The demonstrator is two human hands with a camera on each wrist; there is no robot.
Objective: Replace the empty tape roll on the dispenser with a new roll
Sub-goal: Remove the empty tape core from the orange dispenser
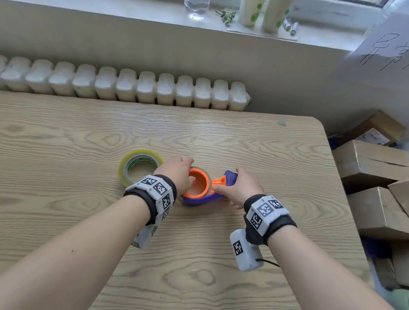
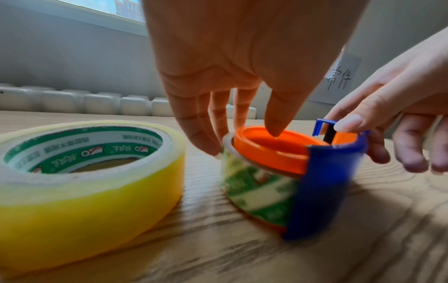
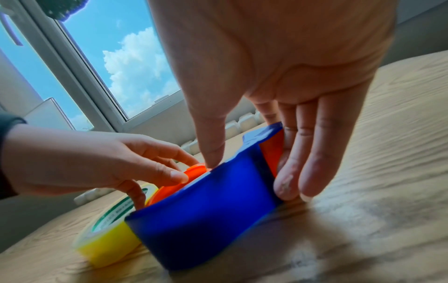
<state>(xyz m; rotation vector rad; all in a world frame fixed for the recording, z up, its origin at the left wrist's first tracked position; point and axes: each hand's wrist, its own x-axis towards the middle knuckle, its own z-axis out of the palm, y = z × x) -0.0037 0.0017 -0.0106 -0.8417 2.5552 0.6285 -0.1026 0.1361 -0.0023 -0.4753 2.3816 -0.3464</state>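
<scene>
A blue dispenser (image 1: 196, 200) with an orange hub (image 1: 197, 182) lies on its side on the wooden table (image 1: 78, 125). An empty core (image 2: 254, 191) printed green and white sits round the hub (image 2: 271, 153). My left hand (image 1: 184, 175) pinches it, thumb inside the hub and fingertips (image 2: 213, 151) on the core's outer wall. My right hand (image 1: 230, 183) grips the dispenser's blue shell (image 3: 206, 220), thumb on its top edge and fingers (image 3: 288, 187) at the handle end. A full yellow tape roll (image 1: 124, 170) lies flat just left of the dispenser, untouched.
A white radiator (image 1: 116, 84) runs behind the table's far edge. On the windowsill stand a water bottle (image 1: 197, 0) and two paper cups (image 1: 266, 8). Cardboard boxes (image 1: 374, 165) are stacked past the table's right edge.
</scene>
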